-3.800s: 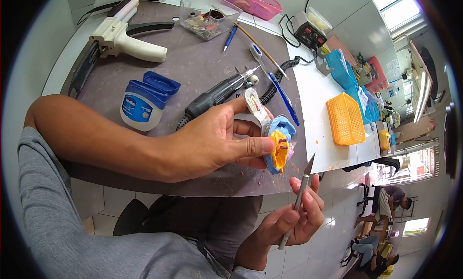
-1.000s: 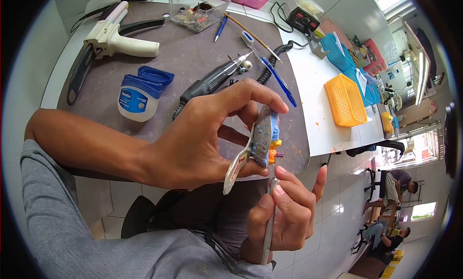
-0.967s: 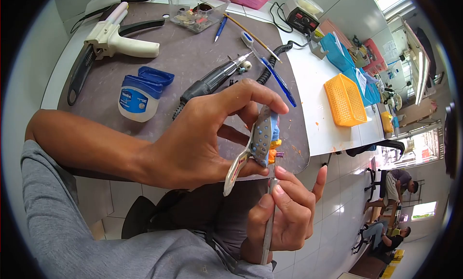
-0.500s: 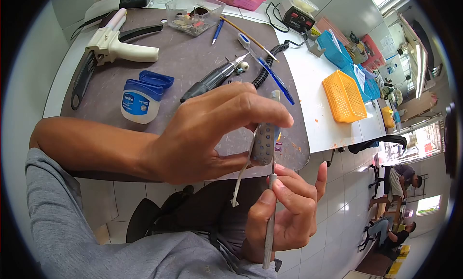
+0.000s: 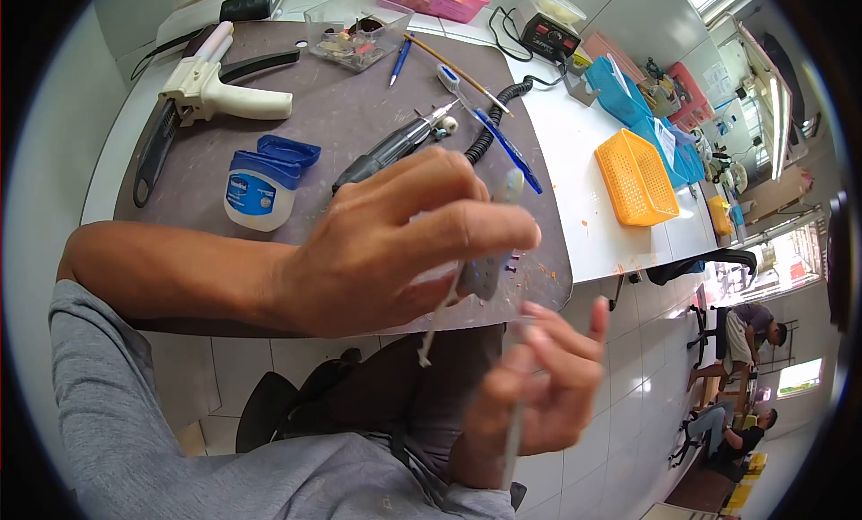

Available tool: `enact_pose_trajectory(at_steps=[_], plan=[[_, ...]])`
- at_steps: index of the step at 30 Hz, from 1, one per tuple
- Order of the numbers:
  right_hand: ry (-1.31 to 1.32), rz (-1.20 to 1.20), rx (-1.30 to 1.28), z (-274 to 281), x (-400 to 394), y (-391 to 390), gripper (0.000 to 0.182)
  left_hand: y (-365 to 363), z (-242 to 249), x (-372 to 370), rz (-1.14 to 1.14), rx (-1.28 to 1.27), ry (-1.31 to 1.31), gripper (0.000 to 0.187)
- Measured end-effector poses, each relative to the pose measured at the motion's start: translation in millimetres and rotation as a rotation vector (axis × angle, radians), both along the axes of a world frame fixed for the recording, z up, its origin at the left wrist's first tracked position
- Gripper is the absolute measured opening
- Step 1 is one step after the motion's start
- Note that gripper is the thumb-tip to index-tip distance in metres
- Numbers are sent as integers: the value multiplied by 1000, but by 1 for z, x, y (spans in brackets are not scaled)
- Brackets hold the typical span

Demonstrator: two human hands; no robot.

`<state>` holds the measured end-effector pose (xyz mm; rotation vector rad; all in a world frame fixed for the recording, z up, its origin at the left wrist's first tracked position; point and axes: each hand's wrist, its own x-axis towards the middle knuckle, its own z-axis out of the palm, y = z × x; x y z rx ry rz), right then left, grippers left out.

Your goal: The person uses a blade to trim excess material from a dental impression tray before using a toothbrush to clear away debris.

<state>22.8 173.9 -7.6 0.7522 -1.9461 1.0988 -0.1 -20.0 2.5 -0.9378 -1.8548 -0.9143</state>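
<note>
My left hand (image 5: 395, 251) reaches across from the left with its fingers curled round a grey perforated dental impression tray (image 5: 482, 277) dotted with light blue. Fingers hide much of the tray. A thin pale strip (image 5: 434, 330) hangs below that hand. Lower right, my right hand (image 5: 543, 385) is blurred, pinching a slim metal hand tool (image 5: 513, 448). Its upper end is smeared, a little below the tray. Beyond my left hand lie a black-and-silver handpiece (image 5: 395, 149) and a toothbrush (image 5: 489, 120).
A dispensing gun (image 5: 215, 89) and an open-lidded Vaseline jar (image 5: 260, 189) stand on the brown mat (image 5: 350, 98). Behind are a clear box (image 5: 359, 35) of small pieces and a control box (image 5: 549, 37). A yellow basket (image 5: 637, 179) sits rightward; people (image 5: 745, 340) are farther off.
The right hand with the metal tool has drawn slightly down and away from the tray. The left hand has tilted the tray, hiding more of it.
</note>
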Motion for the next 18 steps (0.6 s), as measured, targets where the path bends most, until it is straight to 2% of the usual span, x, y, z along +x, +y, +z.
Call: enact_pose_trajectory(at_steps=[1,2,4,6,8,12,15,17,18], plan=[[47,-50,-149,-4,-3,1,14,0,0,0,11,21,-30,61],[48,-48,-147,-2,-5,4,14,1,0,0,13,22,-28,61],[-42,-227,-280,3,-10,8,14,0,1,1,76,28,-132,65],[-81,-241,-254,-1,-13,8,14,-4,3,3,47,2,-191,68],[-157,-215,-174,-14,-16,12,14,-4,4,6,-108,163,-506,72],[-137,-214,-80,-38,-10,24,10,-1,4,5,-206,243,-609,76],[-197,-223,-117,-54,-7,27,10,0,3,5,-250,242,-583,76],[-241,-217,-136,-59,-3,28,9,3,2,8,-387,406,-719,77],[-283,-180,-190,-61,1,29,10,4,3,10,-383,408,-721,77]])
